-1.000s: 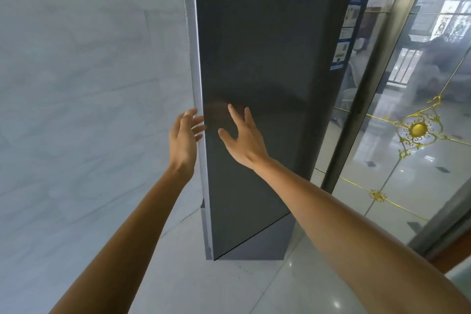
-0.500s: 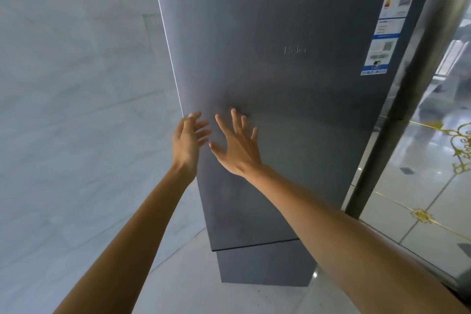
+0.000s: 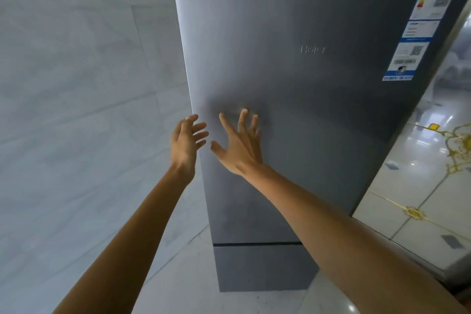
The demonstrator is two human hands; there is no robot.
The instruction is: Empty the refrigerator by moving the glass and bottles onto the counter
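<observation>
A tall grey refrigerator [image 3: 305, 109] fills the middle and right of the head view, its upper door facing me and looking flush with the body. My right hand [image 3: 242, 143] lies flat on the door with fingers spread. At the door's left edge is my left hand [image 3: 187, 140], fingers apart, holding nothing. A narrow seam separates the upper door from a lower drawer [image 3: 262, 267]. The inside is hidden, so no glass or bottles show.
A pale marble wall [image 3: 76, 109] stands close on the left of the refrigerator. Glossy white floor tiles with gold ornaments [image 3: 418, 211] spread to the right. Energy labels [image 3: 423, 28] are stuck on the door's upper right corner.
The refrigerator door has swung from edge-on to facing me flat, closing toward the body. My right hand stayed pressed on it and my left hand stayed by its left edge.
</observation>
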